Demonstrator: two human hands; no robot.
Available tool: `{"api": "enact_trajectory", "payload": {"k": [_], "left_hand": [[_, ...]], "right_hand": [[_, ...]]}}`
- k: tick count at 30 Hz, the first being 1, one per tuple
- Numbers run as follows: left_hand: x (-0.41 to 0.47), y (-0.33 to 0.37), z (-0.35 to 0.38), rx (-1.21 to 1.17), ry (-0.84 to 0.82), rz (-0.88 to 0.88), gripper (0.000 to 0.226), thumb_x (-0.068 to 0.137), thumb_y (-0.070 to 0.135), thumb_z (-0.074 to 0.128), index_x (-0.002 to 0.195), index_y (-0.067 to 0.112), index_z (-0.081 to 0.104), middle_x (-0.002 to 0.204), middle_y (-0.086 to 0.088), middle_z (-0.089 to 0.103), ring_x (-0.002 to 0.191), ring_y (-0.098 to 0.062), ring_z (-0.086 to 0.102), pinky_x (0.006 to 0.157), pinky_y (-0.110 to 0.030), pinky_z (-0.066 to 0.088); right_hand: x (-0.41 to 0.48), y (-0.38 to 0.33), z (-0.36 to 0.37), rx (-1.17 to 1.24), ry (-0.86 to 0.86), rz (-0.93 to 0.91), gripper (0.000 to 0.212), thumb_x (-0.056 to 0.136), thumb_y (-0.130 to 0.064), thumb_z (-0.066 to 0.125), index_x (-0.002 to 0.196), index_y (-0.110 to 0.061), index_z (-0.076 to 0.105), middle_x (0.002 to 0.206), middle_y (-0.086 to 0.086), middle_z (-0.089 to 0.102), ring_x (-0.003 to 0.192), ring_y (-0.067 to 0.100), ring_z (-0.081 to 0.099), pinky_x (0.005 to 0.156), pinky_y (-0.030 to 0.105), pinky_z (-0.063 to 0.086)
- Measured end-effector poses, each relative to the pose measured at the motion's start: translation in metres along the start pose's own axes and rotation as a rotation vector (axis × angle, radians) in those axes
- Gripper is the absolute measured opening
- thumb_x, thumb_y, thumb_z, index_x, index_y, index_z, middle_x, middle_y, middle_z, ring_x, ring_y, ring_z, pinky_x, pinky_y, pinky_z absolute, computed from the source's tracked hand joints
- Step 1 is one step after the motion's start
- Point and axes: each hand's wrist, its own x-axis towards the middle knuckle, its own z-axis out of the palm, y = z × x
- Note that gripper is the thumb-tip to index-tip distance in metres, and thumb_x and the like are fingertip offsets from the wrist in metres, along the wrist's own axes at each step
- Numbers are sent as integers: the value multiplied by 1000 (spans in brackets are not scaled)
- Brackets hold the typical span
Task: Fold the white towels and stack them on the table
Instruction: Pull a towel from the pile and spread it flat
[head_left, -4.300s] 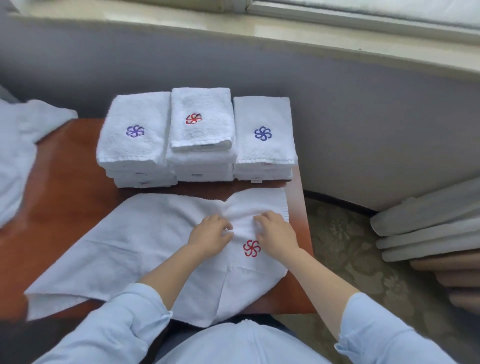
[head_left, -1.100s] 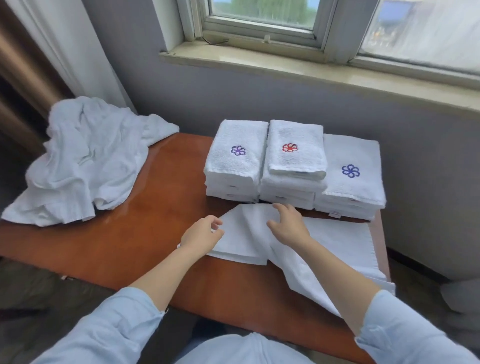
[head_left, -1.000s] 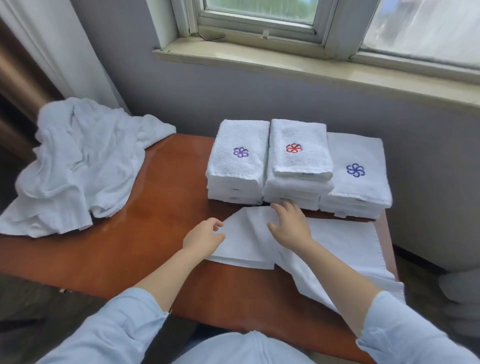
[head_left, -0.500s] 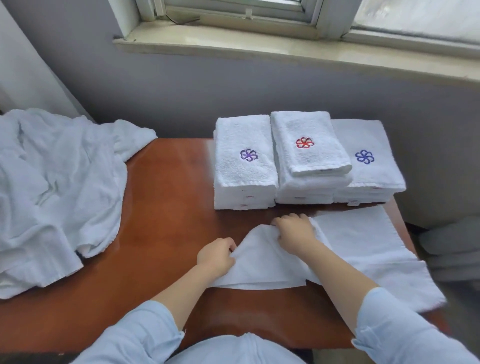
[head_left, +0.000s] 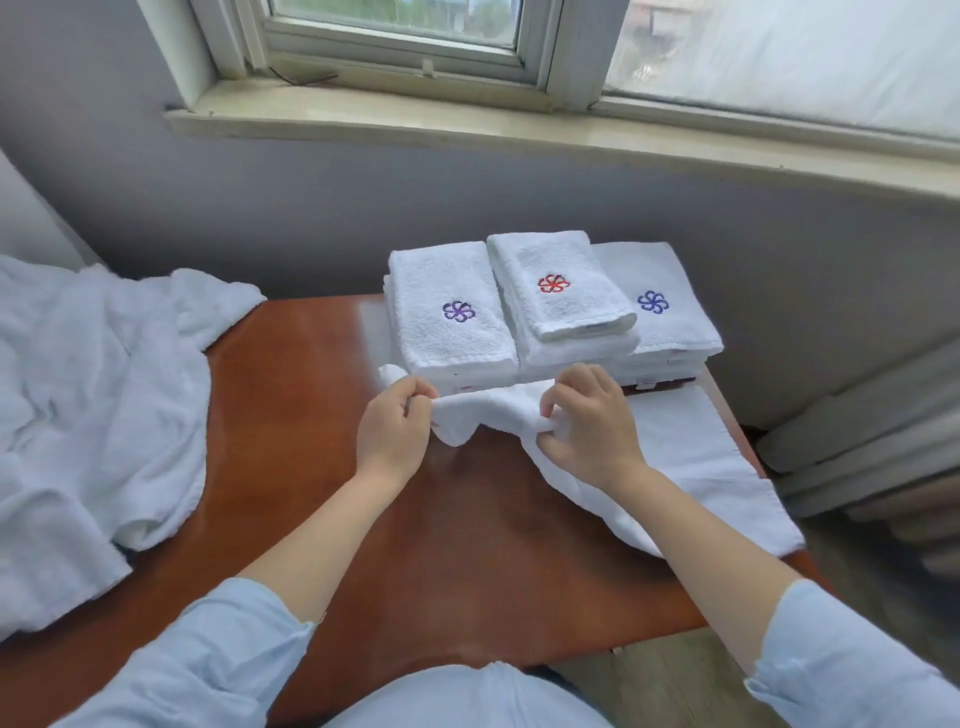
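Observation:
A white towel (head_left: 691, 457) lies partly folded on the right half of the brown table (head_left: 322, 467). Its left end is lifted off the wood. My left hand (head_left: 392, 434) pinches the towel's left corner, and my right hand (head_left: 587, 426) grips the lifted edge a little to the right. Behind them stand three stacks of folded white towels: one with a purple flower (head_left: 452, 322), a taller one with a red flower (head_left: 558, 291), and one with a blue flower (head_left: 660, 306).
A heap of unfolded white towels (head_left: 88, 415) covers the table's left end. A grey wall and a window sill (head_left: 519, 130) rise just behind the stacks. Rolled bedding (head_left: 872, 441) lies on the floor at the right.
Both hands have raised the towel's left end off the table and bunched it, moving up toward the stacks. The camera has tilted up.

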Motion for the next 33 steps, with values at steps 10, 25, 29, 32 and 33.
{"api": "enact_trajectory", "payload": {"k": [10, 25, 29, 32, 33], "left_hand": [[-74, -57, -44, 405, -107, -163, 40, 86, 14, 54, 122, 32, 58, 136, 13, 50, 110, -16, 58, 81, -29, 41], [-117, -76, -60, 377, -403, -412, 48, 93, 31, 54, 140, 25, 47, 142, 1, 51, 126, -17, 52, 103, -34, 44], [-95, -81, -69, 332, -458, -477, 58, 95, 32, 53, 148, 20, 36, 150, -5, 42, 131, -21, 47, 103, -29, 37], [-77, -85, -81, 300, -534, -496, 60, 97, 34, 51, 151, 17, 31, 150, -7, 41, 116, -16, 49, 93, -24, 33], [-71, -88, -85, 299, -573, -495, 61, 97, 36, 50, 152, 17, 29, 151, -6, 41, 114, -15, 48, 93, -24, 32]], "right_hand": [[-88, -57, 36, 148, -745, -112, 31, 89, -31, 58, 119, -27, 66, 121, -11, 65, 113, 12, 57, 85, 22, 42], [-89, -76, 59, 416, -836, 716, 74, 95, -33, 53, 156, -15, 16, 153, 8, 38, 134, 23, 44, 91, 27, 36], [-78, -84, 75, 460, -791, 806, 80, 94, -30, 55, 157, -13, 9, 152, 7, 38, 110, 15, 53, 83, 25, 39], [-66, -103, 93, 485, -669, 881, 79, 93, -26, 57, 156, -11, 11, 150, 8, 39, 90, 10, 52, 73, 23, 45], [-62, -110, 99, 494, -610, 926, 78, 92, -25, 58, 155, -11, 14, 148, 9, 40, 97, 15, 54, 78, 26, 46]]}}
